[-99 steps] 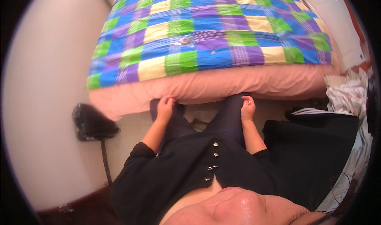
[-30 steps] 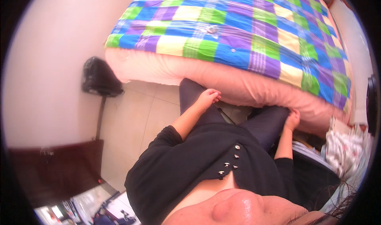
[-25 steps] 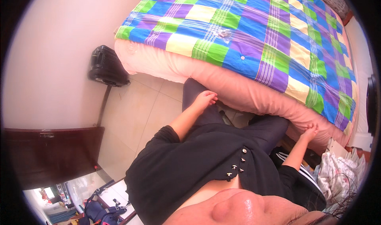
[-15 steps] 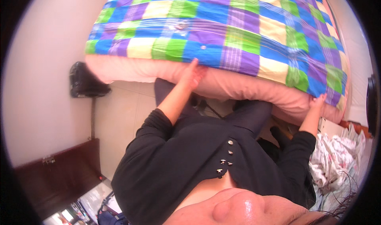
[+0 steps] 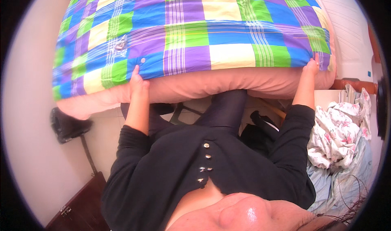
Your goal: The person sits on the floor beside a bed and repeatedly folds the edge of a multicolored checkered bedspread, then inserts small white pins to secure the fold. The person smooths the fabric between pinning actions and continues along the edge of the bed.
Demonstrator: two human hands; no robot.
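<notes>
- While the plaid bedspread [image 5: 185, 33] spread across the top of the frame, its near edge ran over the pink sheet [image 5: 195, 84] just below.
- My left hand [image 5: 139, 82], left of centre, had its thumb on top of that edge, fingers curled; how far they had closed beneath, I couldn't tell.
- My right hand [image 5: 311, 67], at the upper right, pinched the edge near its corner, thumb and fingers drawn together and the cloth puckered around them.
- Near my left thumb lay a small white disc [image 5: 143, 60] and, further up-left, a crumpled clear packet [image 5: 120, 45].
- At the lower left stood a black case [image 5: 69, 127]; at the lower right lay a heaped floral cloth [image 5: 336, 135].
</notes>
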